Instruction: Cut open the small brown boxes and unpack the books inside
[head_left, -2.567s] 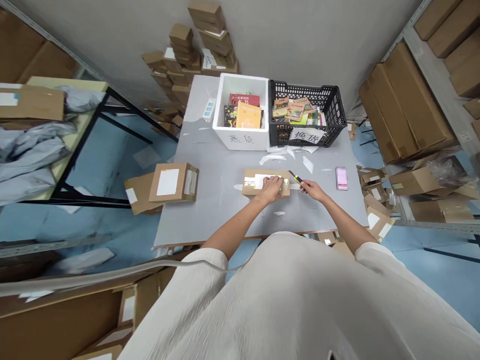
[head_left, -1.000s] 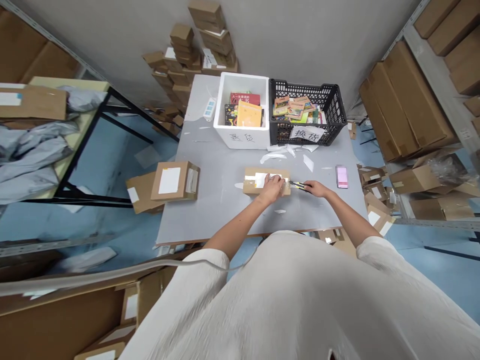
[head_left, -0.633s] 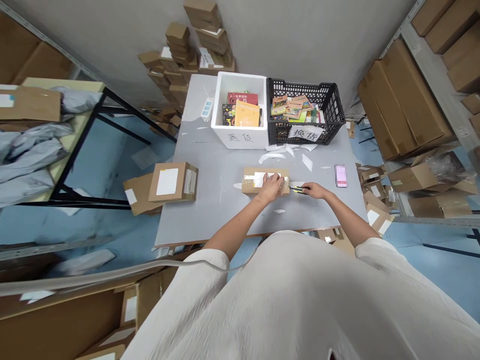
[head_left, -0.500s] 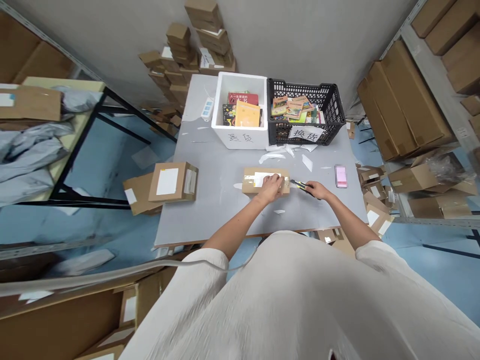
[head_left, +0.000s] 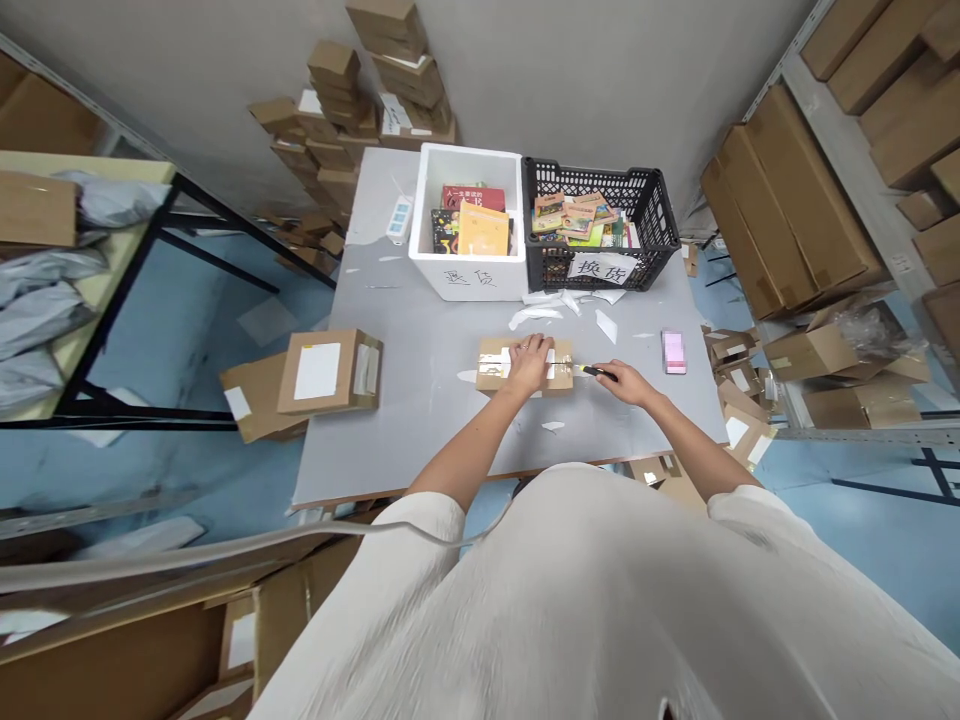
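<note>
A small taped cardboard box [head_left: 489, 372] lies on the grey table [head_left: 420, 430], with clear tape and a dark lengthwise line along its upper face. My left hand [head_left: 529, 366] grips it across the middle, fingers reaching toward the far edge and partly covering a white label. In my right hand [head_left: 627, 383] is a utility knife [head_left: 598, 372] with a black and yellow handle, pointing left. Its tip is at the box's right end; whether the blade touches the tape is too small to tell.
Behind stand a white foam box [head_left: 466, 278] and a black crate [head_left: 660, 255], both holding books. Torn paper scraps [head_left: 534, 317] lie before them. A phone [head_left: 673, 352] is on the right, a larger carton [head_left: 319, 372] on the left. Shelves and cartons surround the table.
My left hand has moved from the box's right part to its middle. The knife has turned from a slant to nearly level with the box's length. The whole view has shifted slightly.
</note>
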